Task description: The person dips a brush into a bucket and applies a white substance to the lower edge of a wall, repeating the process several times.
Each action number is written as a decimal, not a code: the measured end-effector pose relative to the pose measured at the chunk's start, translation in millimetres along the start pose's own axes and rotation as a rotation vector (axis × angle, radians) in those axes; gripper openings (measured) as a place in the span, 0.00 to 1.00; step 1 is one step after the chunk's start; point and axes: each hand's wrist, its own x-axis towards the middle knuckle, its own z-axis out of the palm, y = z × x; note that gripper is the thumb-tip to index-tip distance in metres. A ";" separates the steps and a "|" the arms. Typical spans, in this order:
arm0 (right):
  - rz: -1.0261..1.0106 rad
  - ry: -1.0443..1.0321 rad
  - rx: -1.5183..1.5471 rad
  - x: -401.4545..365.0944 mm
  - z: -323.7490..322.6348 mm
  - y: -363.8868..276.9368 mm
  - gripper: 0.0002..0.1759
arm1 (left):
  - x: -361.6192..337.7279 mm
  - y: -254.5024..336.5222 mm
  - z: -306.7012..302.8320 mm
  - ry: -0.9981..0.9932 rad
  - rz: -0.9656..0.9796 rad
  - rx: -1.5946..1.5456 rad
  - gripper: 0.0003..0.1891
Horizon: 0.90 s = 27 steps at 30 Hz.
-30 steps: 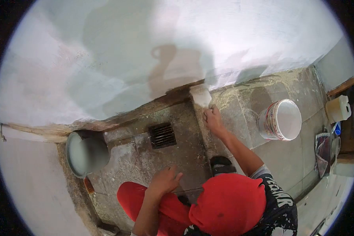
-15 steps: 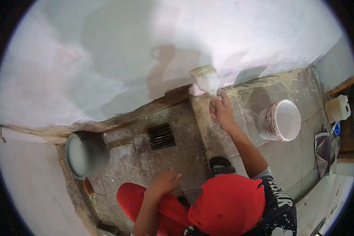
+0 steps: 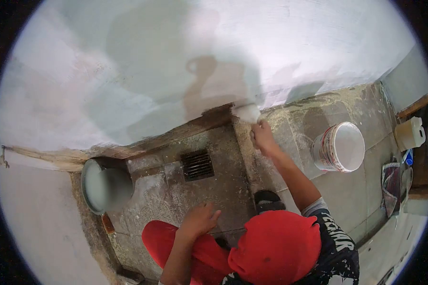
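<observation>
My right hand (image 3: 261, 137) is shut on a wide paintbrush (image 3: 247, 113) loaded with white paint. Its bristles press against the foot of the white-painted wall (image 3: 271, 42), where the wall meets the dirty tiled floor (image 3: 223, 180). An unpainted brown strip (image 3: 176, 130) runs left from the brush along the wall's base. My left hand (image 3: 199, 221) rests on my knee in red trousers (image 3: 161, 240) and holds nothing. My red cap (image 3: 278, 247) fills the lower middle of the view.
A white bucket of paint (image 3: 338, 146) stands on the floor right of my arm. A floor drain grate (image 3: 196, 164) lies left of it. A round grey container (image 3: 104, 185) sits by the left wall. A pale jerrycan (image 3: 410, 133) and rags (image 3: 390, 180) are at far right.
My right hand swept the brush up onto the wall, then brought it back down to the wall's base. My left hand stayed on the knee.
</observation>
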 end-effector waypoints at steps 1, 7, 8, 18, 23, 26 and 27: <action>-0.098 -0.017 0.034 -2.9 1.8 -14.4 0.08 | -0.4 5.1 -5.6 -0.039 -0.022 0.004 0.22; -0.376 -0.156 0.146 -57.2 -16.3 -63.3 0.07 | -1.4 10.6 -12.0 -0.085 -0.062 0.007 0.25; -0.458 -0.148 0.136 -58.5 -22.9 -63.9 0.07 | -1.8 12.3 -13.6 -0.102 -0.087 0.011 0.25; -0.068 -0.107 0.121 18.1 -62.9 8.2 0.07 | 1.5 20.5 -15.4 -0.148 -0.109 0.029 0.24; -0.111 0.059 -0.139 24.3 -66.2 4.7 0.08 | 0.5 17.2 -8.6 -0.056 -0.040 -0.005 0.25; -0.207 -0.042 -0.020 6.7 -56.9 -44.1 0.06 | 2.7 17.7 -6.5 -0.085 -0.075 0.050 0.26; -0.194 -0.037 -0.018 -8.7 -53.9 -54.4 0.06 | 2.7 19.0 -6.4 -0.099 -0.077 0.050 0.26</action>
